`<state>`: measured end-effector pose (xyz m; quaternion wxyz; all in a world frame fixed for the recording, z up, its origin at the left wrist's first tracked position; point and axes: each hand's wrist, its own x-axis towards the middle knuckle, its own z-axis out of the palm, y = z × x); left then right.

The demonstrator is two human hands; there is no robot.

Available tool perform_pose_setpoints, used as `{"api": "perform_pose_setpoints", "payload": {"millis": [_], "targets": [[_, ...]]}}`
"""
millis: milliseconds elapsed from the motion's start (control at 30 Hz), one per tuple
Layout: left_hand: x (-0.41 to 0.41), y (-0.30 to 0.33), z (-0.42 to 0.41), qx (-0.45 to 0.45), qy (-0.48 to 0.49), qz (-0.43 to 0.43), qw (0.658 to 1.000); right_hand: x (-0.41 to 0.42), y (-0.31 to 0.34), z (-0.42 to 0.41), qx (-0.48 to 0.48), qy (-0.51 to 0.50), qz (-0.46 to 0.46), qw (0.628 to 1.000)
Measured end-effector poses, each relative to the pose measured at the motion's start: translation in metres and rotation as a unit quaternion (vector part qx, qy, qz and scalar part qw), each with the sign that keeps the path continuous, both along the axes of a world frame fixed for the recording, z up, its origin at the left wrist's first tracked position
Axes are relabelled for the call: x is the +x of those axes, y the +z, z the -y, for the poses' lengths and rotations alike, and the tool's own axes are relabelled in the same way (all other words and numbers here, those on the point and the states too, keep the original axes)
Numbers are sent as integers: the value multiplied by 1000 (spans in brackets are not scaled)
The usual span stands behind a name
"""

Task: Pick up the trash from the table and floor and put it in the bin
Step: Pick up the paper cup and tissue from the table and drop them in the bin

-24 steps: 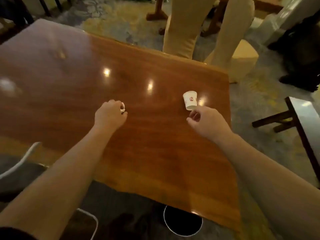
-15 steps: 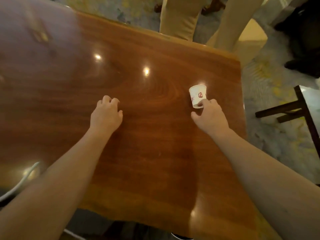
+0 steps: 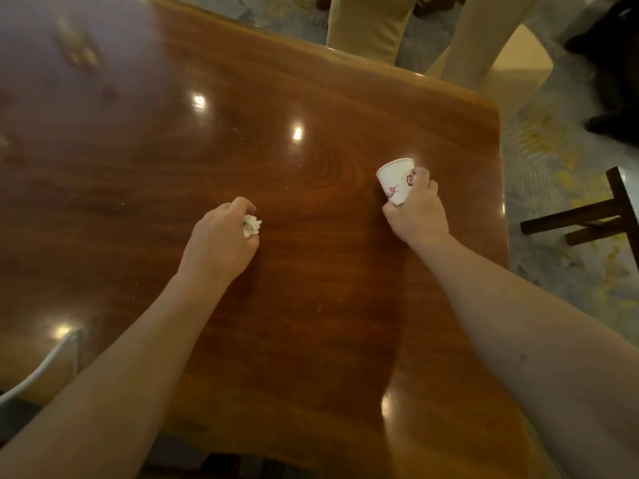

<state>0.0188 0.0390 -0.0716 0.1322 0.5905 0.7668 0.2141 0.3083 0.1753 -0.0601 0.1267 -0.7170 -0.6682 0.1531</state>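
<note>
A small white paper cup (image 3: 395, 181) with red markings sits toward the right side of the wooden table (image 3: 311, 305), tilted a little, and the person's right hand (image 3: 416, 210) is wrapped around it, fingers curled against its far side and thumb low on the near side. Whether its base rests on the wood or is just off it I cannot tell. Well to its left, a crumpled white wad of paper (image 3: 251, 225) pokes out of the left hand (image 3: 221, 242), which is closed in a loose fist around it, knuckles low over the tabletop. Both bare forearms reach in from the near edge. The polished top reflects several ceiling lights. A white cable (image 3: 38, 371) runs past the near left corner. Beyond the far edge stand cream-covered chairs (image 3: 366, 25) on a patterned carpet (image 3: 553, 160), and a dark wooden frame (image 3: 587, 216) stands off to the right.
</note>
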Motion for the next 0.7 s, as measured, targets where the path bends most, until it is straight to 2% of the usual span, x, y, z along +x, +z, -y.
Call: {"api": "perform_pose_setpoints", "payload": {"millis": [300, 467, 700], "targets": [[50, 53, 57, -10, 5, -17, 1000, 35, 33, 114, -34, 105, -40, 993], [102, 85, 126, 13, 5, 7, 1000, 87, 58, 205, -39, 153, -52, 986], [181, 126, 264, 11, 33, 57, 998, 177, 101, 341, -26, 183, -89, 979]]}}
